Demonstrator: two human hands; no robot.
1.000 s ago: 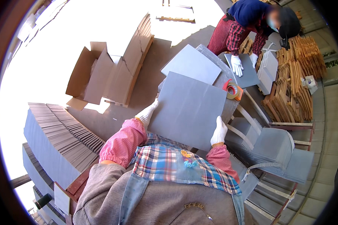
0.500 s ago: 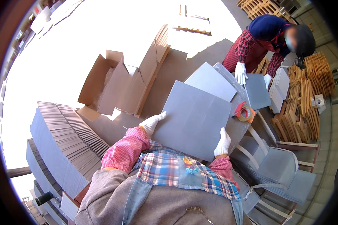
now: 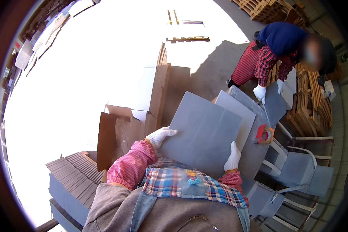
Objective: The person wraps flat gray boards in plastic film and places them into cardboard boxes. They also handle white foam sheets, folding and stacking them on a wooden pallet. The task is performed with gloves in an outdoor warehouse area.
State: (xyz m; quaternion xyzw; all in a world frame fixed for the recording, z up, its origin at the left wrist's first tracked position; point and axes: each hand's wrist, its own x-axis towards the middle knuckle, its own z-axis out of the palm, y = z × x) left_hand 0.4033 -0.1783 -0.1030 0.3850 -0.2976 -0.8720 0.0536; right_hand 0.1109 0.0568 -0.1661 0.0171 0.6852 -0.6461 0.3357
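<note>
A large flat grey panel [image 3: 203, 133] is held level in front of my body. My left hand [image 3: 161, 137], in a white glove, is closed on its left edge with the thumb on top. At the right edge my gloved right hand [image 3: 232, 156] grips the same panel, its fingers hidden beneath. Under and beyond it lies a paler grey panel [image 3: 243, 116] on the worktable [image 3: 259, 149]. A red tape dispenser [image 3: 264, 135] with a roll of tape stands on the table, right of the panels.
Across the table a co-worker [image 3: 272, 54] in white gloves handles another grey panel [image 3: 276, 104]. An open cardboard box [image 3: 109, 135] stands to the left, near stacked grey panels [image 3: 75, 181]. Bundled grey panels [image 3: 297, 168] sit on a rack at right. Wooden slats [image 3: 309, 108] are piled behind.
My view has turned left, and the held panel has shifted toward the box side, off more of the pale panel. The co-worker's hands have moved along their panel.
</note>
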